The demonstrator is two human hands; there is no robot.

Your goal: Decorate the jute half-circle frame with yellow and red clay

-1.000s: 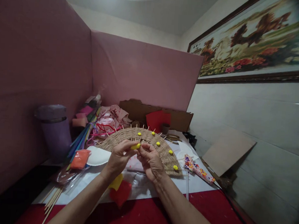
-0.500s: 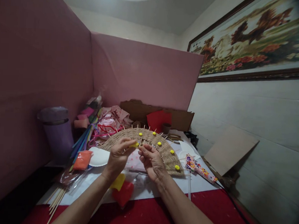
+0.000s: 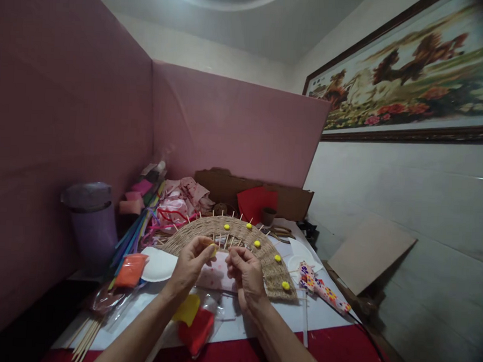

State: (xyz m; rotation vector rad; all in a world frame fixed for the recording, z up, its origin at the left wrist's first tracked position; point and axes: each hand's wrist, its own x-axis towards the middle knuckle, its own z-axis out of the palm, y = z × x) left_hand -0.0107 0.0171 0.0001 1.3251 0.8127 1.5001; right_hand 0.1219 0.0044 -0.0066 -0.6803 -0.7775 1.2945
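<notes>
The left hand (image 3: 188, 266) pinches a small yellow clay-like lump (image 3: 214, 250), apart from the right hand (image 3: 245, 272), whose grip is unclear; apparent shaping calls for light fingertip pressure next. Beyond both, 5 round yellow discs (image 3: 257, 243) dot a fan-shaped woven-straw panel (image 3: 276, 273).

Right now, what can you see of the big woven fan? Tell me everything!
The fan is tan, woven like straw, and shaped like an arch. Thin sticks poke out along its outer and inner edges. Five yellow dots sit on it. It's on the white sheet; the left hand and right hand partly hide it.
</notes>
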